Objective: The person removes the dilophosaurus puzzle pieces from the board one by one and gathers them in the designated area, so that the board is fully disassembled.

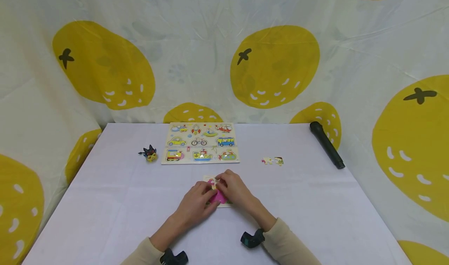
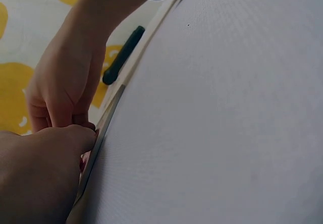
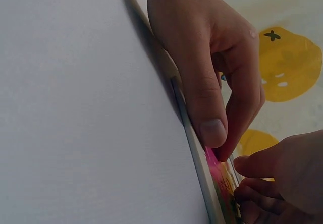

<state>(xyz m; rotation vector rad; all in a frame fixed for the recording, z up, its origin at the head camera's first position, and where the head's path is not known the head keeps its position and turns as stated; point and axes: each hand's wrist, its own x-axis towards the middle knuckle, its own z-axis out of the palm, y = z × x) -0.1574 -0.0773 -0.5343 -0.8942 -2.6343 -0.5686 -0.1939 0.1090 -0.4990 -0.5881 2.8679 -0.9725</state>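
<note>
A small jigsaw puzzle point(image 1: 219, 198) with a pink dress picture lies flat near the table's middle, partly covered by both hands. My left hand point(image 1: 197, 202) comes in from its left; its thumb and fingertips rest on the puzzle. From the right, my right hand point(image 1: 234, 188) pinches a small pale puzzle piece point(image 1: 214, 182) over the puzzle's upper part. In the right wrist view, the left thumb point(image 3: 214, 132) points down onto the pink area, and my curled right fingers hide most of the piece. Two loose puzzle pieces point(image 1: 273, 161) lie farther back to the right.
A wooden vehicle puzzle board point(image 1: 201, 143) lies behind my hands. To its left sits a small dark and yellow figurine point(image 1: 150, 154). A black microphone-shaped object point(image 1: 327, 145) lies at the back right edge. The white table point(image 1: 105, 218) meets a curtain with yellow fruit shapes.
</note>
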